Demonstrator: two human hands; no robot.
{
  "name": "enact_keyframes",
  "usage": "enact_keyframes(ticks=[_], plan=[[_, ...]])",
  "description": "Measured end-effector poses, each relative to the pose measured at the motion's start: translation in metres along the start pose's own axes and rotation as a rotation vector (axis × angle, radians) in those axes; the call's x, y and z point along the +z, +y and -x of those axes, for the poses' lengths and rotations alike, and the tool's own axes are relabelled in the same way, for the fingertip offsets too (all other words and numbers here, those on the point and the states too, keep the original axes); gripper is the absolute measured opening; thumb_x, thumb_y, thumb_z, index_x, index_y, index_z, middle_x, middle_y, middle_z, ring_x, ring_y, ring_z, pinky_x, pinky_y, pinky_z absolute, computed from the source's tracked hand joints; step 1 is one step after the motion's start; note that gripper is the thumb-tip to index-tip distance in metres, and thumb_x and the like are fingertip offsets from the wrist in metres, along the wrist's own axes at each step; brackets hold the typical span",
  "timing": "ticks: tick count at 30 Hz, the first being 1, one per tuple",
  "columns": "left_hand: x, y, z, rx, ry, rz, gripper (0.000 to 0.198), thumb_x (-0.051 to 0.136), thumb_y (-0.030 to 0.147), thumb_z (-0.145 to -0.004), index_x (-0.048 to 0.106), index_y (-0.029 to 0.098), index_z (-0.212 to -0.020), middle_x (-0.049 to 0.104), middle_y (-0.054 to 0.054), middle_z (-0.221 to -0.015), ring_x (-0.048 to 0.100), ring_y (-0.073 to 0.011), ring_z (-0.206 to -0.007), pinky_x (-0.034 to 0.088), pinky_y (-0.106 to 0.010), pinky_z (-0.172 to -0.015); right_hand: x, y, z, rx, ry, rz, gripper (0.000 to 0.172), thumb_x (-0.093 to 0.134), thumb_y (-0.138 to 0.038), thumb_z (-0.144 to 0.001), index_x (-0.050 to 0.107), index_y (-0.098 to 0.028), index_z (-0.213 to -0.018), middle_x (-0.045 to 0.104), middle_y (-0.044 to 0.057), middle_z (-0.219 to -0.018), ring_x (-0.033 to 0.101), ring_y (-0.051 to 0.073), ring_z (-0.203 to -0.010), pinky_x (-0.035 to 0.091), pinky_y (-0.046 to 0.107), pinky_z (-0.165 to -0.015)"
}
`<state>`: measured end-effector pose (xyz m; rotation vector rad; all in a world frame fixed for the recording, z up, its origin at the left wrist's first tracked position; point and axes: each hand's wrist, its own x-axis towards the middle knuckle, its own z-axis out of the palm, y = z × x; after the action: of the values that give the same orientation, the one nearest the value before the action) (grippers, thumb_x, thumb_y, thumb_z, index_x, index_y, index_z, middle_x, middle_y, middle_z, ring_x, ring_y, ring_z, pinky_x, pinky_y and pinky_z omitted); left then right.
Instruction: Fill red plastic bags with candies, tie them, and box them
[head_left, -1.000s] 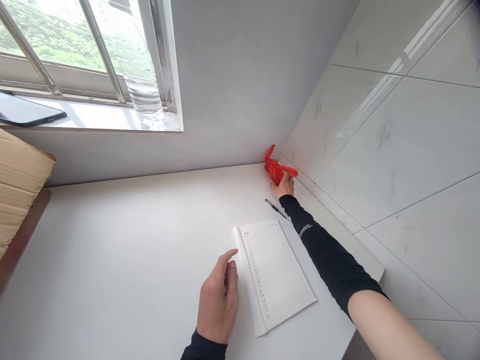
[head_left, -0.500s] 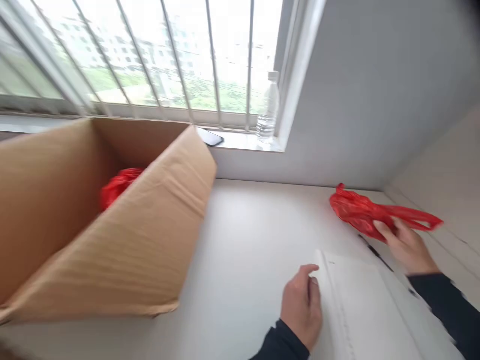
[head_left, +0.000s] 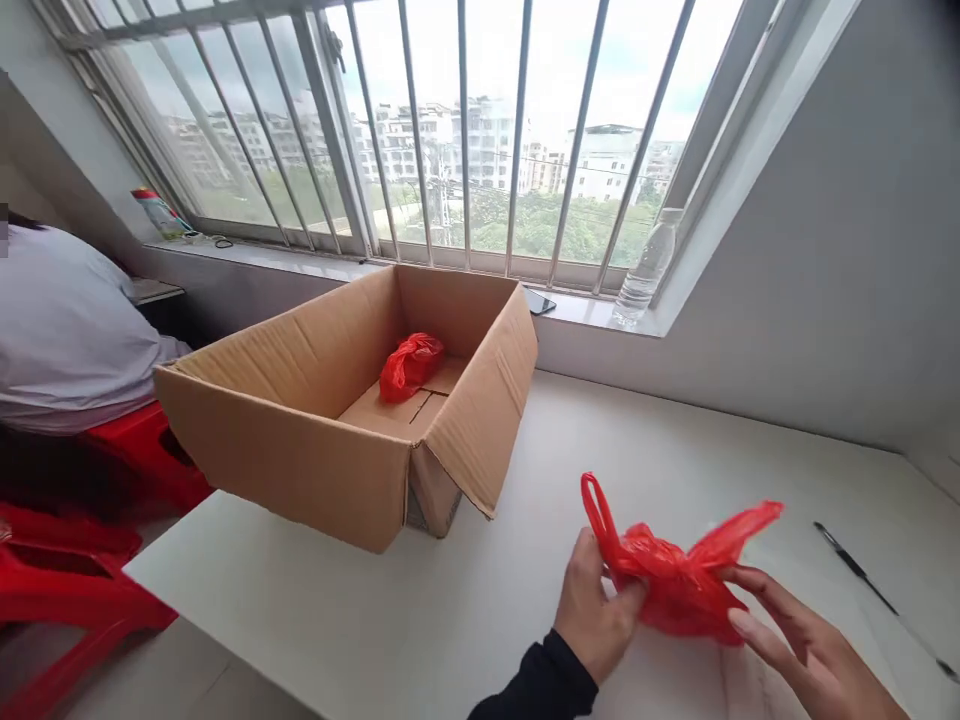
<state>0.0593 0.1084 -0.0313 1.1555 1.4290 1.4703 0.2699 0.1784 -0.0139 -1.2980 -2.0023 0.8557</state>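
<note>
A tied red plastic bag with two handle loops is between my hands over the front right of the white table. My left hand grips its left side, thumb in front and fingers behind. On the other side, my right hand has its thumb and fingers closed on the bag's right edge. What the bag contains cannot be made out. Left of my hands stands an open cardboard box, with another red plastic bag lying on its floor.
A black pen lies on the table at the right. On the windowsill are a clear water bottle and a phone. At the far left sits a person in a pale shirt, near red plastic stools.
The red bag has come from the table's right back toward me, and my left hand now holds it too. The view has swung left, showing more of the box and window.
</note>
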Motion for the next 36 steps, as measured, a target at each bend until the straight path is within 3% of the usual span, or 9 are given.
enact_keyframes(ticks=[5, 11, 16, 19, 22, 25, 30, 33, 36], plan=[[-0.033, 0.0, 0.019, 0.046, -0.034, -0.064, 0.006, 0.068, 0.019, -0.083, 0.068, 0.022, -0.088, 0.063, -0.007, -0.102, 0.061, -0.0265, -0.104, 0.048, -0.046, -0.099, 0.005, -0.016, 0.012, -0.051, -0.093, -0.038, 0.025, 0.059, -0.053, -0.094, 0.068, -0.03, -0.09, 0.071, 0.005, -0.097, 0.068, 0.029, -0.092, 0.055, 0.045, -0.083], [-0.064, 0.006, 0.027, 0.11, -0.046, -0.134, 0.019, 0.058, 0.023, -0.092, 0.065, 0.023, -0.11, 0.063, -0.01, -0.121, 0.062, -0.0245, -0.111, 0.051, -0.045, -0.1, 0.001, -0.024, 0.031, 0.074, -0.077, -0.028, 0.026, 0.05, -0.051, -0.101, 0.06, -0.027, -0.097, 0.066, 0.002, -0.091, 0.058, 0.021, -0.073, 0.039, 0.032, -0.054], [-0.046, 0.026, 0.023, 0.206, -0.156, -0.255, 0.025, 0.056, 0.028, -0.097, 0.067, 0.027, -0.119, 0.068, -0.007, -0.122, 0.06, -0.0243, -0.118, 0.048, -0.044, -0.103, 0.01, -0.033, 0.044, 0.014, -0.101, -0.053, 0.021, 0.051, -0.044, -0.101, 0.059, -0.026, -0.097, 0.068, 0.003, -0.093, 0.062, 0.022, -0.081, 0.045, 0.034, -0.063], [-0.027, 0.028, 0.022, 0.238, -0.238, -0.363, 0.009, 0.069, 0.03, -0.088, 0.074, 0.027, -0.095, 0.073, -0.003, -0.096, 0.062, -0.0247, -0.097, 0.05, -0.042, -0.092, 0.013, -0.034, 0.046, -0.048, -0.074, -0.04, 0.019, 0.05, -0.04, -0.101, 0.06, -0.024, -0.098, 0.068, 0.005, -0.097, 0.063, 0.023, -0.084, 0.047, 0.036, -0.068], [-0.027, 0.025, 0.023, 0.225, -0.184, -0.417, 0.021, 0.061, 0.032, -0.095, 0.067, 0.023, -0.076, 0.066, -0.002, -0.076, 0.058, -0.0215, -0.078, 0.048, -0.037, -0.079, 0.005, -0.024, 0.048, -0.007, -0.015, -0.009, 0.021, 0.048, -0.041, -0.101, 0.058, -0.024, -0.097, 0.068, 0.005, -0.095, 0.061, 0.022, -0.077, 0.045, 0.034, -0.06], [-0.039, 0.023, 0.024, 0.181, -0.079, -0.418, 0.025, 0.056, 0.036, -0.099, 0.065, 0.021, -0.082, 0.067, -0.002, -0.08, 0.061, -0.0202, -0.079, 0.048, -0.035, -0.076, -0.006, -0.012, 0.054, 0.089, 0.088, -0.001, 0.023, 0.047, -0.044, -0.102, 0.058, -0.024, -0.099, 0.067, 0.004, -0.099, 0.062, 0.022, -0.078, 0.044, 0.034, -0.058], [-0.035, 0.027, 0.033, 0.149, -0.097, -0.389, 0.026, 0.057, 0.04, -0.098, 0.067, 0.021, -0.084, 0.069, -0.001, -0.08, 0.064, -0.0176, -0.076, 0.05, -0.03, -0.073, 0.005, -0.021, 0.065, -0.113, 0.163, -0.006, 0.031, 0.057, -0.041, -0.099, 0.056, -0.026, -0.126, 0.063, 0.006, -0.124, 0.055, 0.026, -0.119, 0.048, 0.044, -0.098], [-0.03, 0.029, 0.039, 0.151, -0.112, -0.394, 0.025, 0.057, 0.041, -0.099, 0.069, 0.022, -0.088, 0.071, 0.0, -0.083, 0.065, -0.0171, -0.077, 0.051, -0.029, -0.072, 0.015, -0.032, 0.063, -0.21, 0.082, 0.0, 0.026, 0.06, -0.037, -0.099, 0.061, -0.026, -0.122, 0.066, 0.004, -0.113, 0.058, 0.024, -0.108, 0.046, 0.044, -0.099], [-0.042, 0.025, 0.04, 0.142, -0.033, -0.432, 0.026, 0.057, 0.041, -0.099, 0.068, 0.021, -0.087, 0.071, -0.002, -0.083, 0.065, -0.0184, -0.079, 0.051, -0.031, -0.074, 0.01, -0.028, 0.06, -0.102, 0.133, -0.076, 0.014, 0.055, -0.034, -0.1, 0.064, -0.024, -0.099, 0.065, 0.002, -0.093, 0.059, 0.021, -0.09, 0.048, 0.04, -0.086]])
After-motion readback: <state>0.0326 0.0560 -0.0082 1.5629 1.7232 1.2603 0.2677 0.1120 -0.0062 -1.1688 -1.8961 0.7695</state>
